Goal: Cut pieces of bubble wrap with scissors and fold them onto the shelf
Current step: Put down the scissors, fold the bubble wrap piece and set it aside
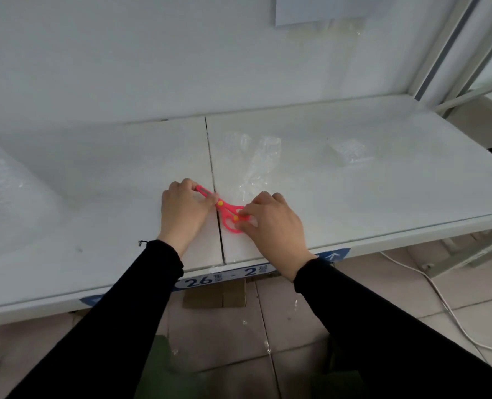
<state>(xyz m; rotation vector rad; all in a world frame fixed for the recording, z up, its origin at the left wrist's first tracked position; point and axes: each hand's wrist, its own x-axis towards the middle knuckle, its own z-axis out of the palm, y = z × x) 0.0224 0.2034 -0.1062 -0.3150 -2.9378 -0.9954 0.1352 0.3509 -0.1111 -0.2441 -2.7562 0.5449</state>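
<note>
Pink scissors (225,210) flat on shelf (383,174) | blades far-left | handles near-right

Two arms in black sleeves reaching forward, left hand (182,210) curled palm-down with fingers pinched together, right hand (272,223) palm-down, fingertips pinching, wrists bare
</note>
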